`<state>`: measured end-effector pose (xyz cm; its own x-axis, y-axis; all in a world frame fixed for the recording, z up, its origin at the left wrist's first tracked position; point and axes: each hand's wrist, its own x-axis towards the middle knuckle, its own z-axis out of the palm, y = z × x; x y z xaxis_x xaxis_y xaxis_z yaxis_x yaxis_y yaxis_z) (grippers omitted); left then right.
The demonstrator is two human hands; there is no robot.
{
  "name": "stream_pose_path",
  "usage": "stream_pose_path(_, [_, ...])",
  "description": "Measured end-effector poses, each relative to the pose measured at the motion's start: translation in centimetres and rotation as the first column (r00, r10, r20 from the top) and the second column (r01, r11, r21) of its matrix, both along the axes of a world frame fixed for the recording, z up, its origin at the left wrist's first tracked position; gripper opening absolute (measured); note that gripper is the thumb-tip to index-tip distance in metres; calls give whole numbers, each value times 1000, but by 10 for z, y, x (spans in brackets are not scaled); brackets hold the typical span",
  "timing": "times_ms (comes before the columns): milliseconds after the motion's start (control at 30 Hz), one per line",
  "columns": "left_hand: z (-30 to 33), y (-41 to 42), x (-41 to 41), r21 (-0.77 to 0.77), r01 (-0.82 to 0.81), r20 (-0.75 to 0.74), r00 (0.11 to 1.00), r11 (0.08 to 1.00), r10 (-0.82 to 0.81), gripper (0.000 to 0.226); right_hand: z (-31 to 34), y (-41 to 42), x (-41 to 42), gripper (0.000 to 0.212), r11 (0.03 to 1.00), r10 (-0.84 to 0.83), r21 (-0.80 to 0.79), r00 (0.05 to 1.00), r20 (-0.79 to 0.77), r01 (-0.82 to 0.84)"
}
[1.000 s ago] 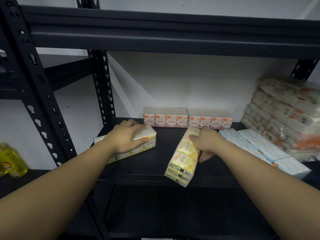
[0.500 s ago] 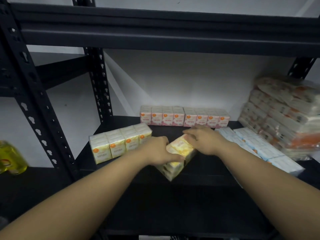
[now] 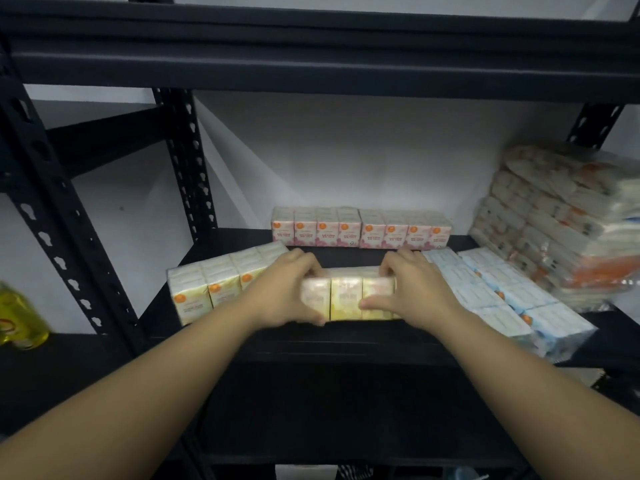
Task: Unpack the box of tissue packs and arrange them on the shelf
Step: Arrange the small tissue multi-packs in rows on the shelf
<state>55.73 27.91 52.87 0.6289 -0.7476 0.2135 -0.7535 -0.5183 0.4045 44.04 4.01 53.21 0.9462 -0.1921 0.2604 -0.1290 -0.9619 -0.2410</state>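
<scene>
A yellow tissue pack (image 3: 346, 297) stands upright near the front middle of the black shelf (image 3: 311, 341). My left hand (image 3: 287, 289) grips its left end and my right hand (image 3: 412, 287) grips its right end. Another yellow pack (image 3: 214, 282) stands just to the left, angled toward the back. A row of pink tissue packs (image 3: 360, 228) lines the back wall. Pale blue packs (image 3: 498, 292) lie flat on the right. The box is out of sight.
A tall wrapped stack of tissue packs (image 3: 561, 223) leans at the right end of the shelf. A yellow bottle (image 3: 17, 317) stands on the neighbouring shelf at far left. The shelf board above (image 3: 311, 53) hangs low overhead. Black perforated uprights (image 3: 187, 161) frame the left side.
My left hand left the first yellow pack and joined the right on the second pack. That pack went from tilted at the shelf front to upright and square to the edge.
</scene>
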Motion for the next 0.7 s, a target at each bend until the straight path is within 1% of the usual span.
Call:
stream_pose_path(100, [-13, 11, -8, -39, 68, 11, 998, 997, -68, 61, -22, 9, -16, 65, 997, -50, -60, 997, 54, 54])
stream_pose_path(167, [-11, 19, -6, -112, 58, 74, 996, 992, -50, 51, -25, 12, -20, 67, 995, -68, -71, 996, 63, 72])
stream_pose_path(233, [-2, 28, 4, -167, -48, 156, 985, 985, 74, 41, -19, 19, -19, 72, 990, -84, -106, 994, 76, 92])
stream_pose_path(267, [3, 34, 13, -166, -124, 189, 970, 978, 155, 41, -14, 24, -16, 76, 989, -93, -111, 991, 93, 103])
stream_pose_path(300, [7, 41, 23, -132, -212, 213, 948, 968, 237, 46, -8, 31, -12, 79, 989, -108, -95, 990, 95, 117])
stream_pose_path(333, [10, 48, 34, -59, -305, 228, 923, 951, 310, 56, -2, 39, -8, 81, 988, -132, -67, 989, 70, 137])
stream_pose_path(367, [9, 55, 45, 47, -389, 228, 901, 920, 369, 67, 3, 47, -2, 82, 986, -159, -44, 987, 15, 160])
stream_pose_path(400, [8, 61, 53, 160, -449, 217, 885, 879, 412, 75, 7, 56, 4, 82, 983, -182, -49, 981, -73, 179])
stream_pose_path(433, [4, 66, 59, 257, -473, 200, 879, 843, 432, 78, 11, 64, 10, 82, 980, -196, -79, 964, -181, 184])
stream_pose_path(467, [-2, 71, 62, 318, -470, 191, 882, 823, 430, 78, 14, 71, 17, 82, 977, -204, -117, 938, -280, 177])
stream_pose_path(533, [-11, 77, 63, 328, -452, 216, 891, 829, 400, 76, 21, 81, 27, 82, 975, -212, -153, 891, -401, 162])
stream_pose_path(600, [-14, 81, 63, 298, -445, 240, 891, 845, 385, 75, 27, 85, 35, 82, 976, -205, -168, 863, -462, 142])
stream_pose_path(700, [-12, 87, 66, 280, -411, 213, 908, 868, 361, 74, 35, 81, 44, 82, 983, -167, -153, 839, -518, 102])
